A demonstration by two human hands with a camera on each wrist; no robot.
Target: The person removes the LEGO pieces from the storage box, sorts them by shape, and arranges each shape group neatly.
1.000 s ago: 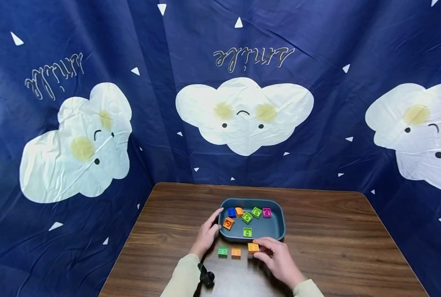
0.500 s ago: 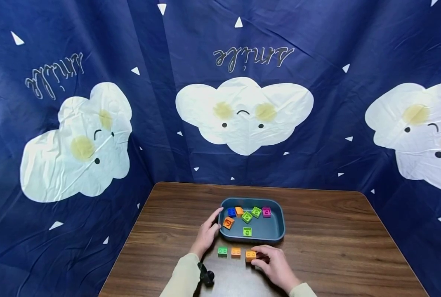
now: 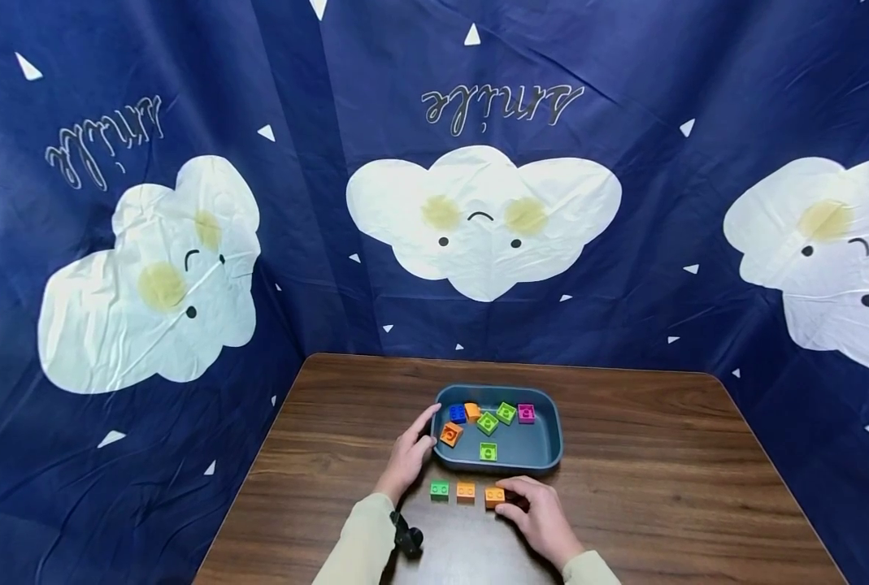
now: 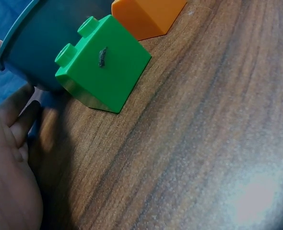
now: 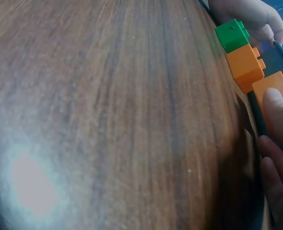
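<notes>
My right hand [image 3: 545,517] pinches an orange toy brick [image 3: 493,497] between thumb and fingers, low at the table just in front of the tray. The right wrist view shows the thumb [image 5: 276,103] against the near side of this brick [image 5: 264,88]. To its left stand another orange brick [image 3: 466,492] and a green brick [image 3: 439,490], in a row with gaps between. My left hand [image 3: 405,461] touches the left side of the blue-grey tray [image 3: 555,443] with extended fingers. The green brick [image 4: 105,62] is near it in the left wrist view.
Inside the tray lie several bricks: a blue one [image 3: 458,413], orange ones, lime-green ones [image 3: 488,452] and a magenta one [image 3: 526,413]. Wooden tabletop [image 3: 646,463] extends to both sides. A dark blue curtain [image 3: 302,244] with clouds hangs behind. A black device [image 3: 408,538] is on the left wrist.
My right hand has brought its orange brick down and slightly left, into line with the other two bricks. The left hand keeps its place at the tray. The head view has tilted slightly.
</notes>
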